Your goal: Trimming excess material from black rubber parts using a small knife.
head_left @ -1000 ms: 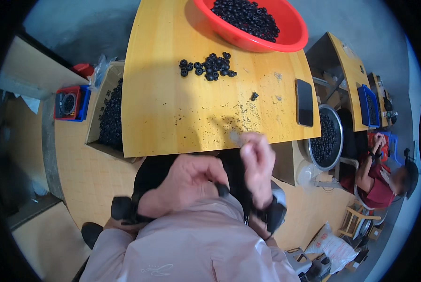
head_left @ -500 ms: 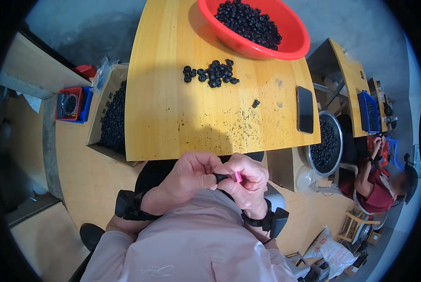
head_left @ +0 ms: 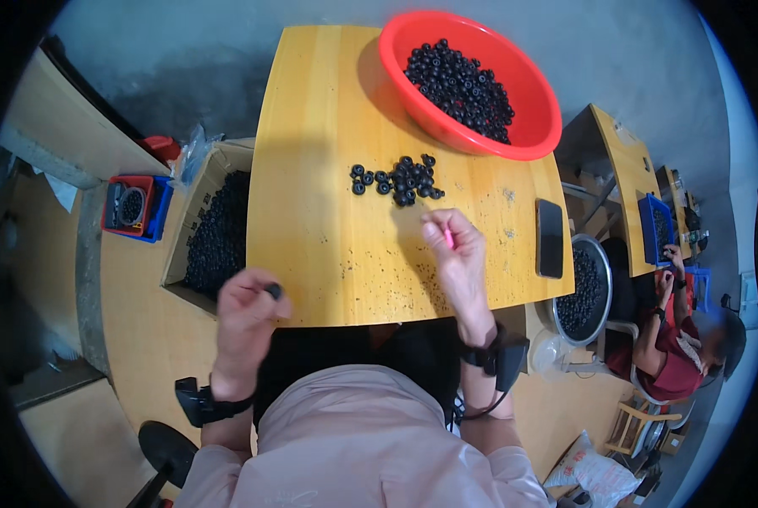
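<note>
My left hand (head_left: 243, 317) is beside the table's near left corner, its fingers closed on a small black round part (head_left: 273, 290). Over the table, my right hand (head_left: 463, 267) is closed around a small pink tool (head_left: 449, 239); its working end cannot be made out. Just beyond the right fingertips lies a loose pile of black ring-like parts (head_left: 408, 179), several of them with a visible hole. Behind the pile stands a red basin (head_left: 527, 151) holding many similar black parts.
Dark crumbs dot the wooden table (head_left: 311, 245). A phone (head_left: 550, 239) lies at its right edge. Left of the table is a cardboard box (head_left: 178, 245) of black parts; at the right, a metal bowl (head_left: 603, 288). A person (head_left: 675, 356) sits farther right.
My hands were together at the table's near edge and have parted. The left went left with the black part; the right reached forward toward the pile with the pink tool. The view shifted slightly.
</note>
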Tool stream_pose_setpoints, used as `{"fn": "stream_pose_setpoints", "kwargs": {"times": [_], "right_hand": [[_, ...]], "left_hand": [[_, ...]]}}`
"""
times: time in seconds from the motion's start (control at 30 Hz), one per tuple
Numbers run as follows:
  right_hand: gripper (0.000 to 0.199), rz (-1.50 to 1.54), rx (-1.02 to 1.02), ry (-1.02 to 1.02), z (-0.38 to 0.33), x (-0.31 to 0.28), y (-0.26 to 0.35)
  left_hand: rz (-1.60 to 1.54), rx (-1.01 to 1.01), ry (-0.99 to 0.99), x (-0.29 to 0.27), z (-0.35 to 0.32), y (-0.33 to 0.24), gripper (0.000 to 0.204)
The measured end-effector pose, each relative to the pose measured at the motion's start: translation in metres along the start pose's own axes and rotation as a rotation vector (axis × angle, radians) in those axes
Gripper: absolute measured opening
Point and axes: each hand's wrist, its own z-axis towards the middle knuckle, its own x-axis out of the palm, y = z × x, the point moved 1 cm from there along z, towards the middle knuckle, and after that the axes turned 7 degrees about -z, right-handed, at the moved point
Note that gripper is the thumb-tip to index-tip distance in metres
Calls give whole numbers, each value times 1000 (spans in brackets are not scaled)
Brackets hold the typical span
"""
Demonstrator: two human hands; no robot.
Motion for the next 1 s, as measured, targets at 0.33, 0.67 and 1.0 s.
{"fn": "stream_pose_setpoints", "kwargs": {"times": [0.33,0.67,1.0], "right_hand": [[38,-649,-65,-39,65,-6,-50],[18,-583,-238,-124,83,-2,-41],[27,-778,-494,-47,99,13,-46]], "left_hand": [[554,217,-531,-96,20,-9,45],[679,300,58,42,119,37,50],[1312,508,169,66,162,94,59]]}}
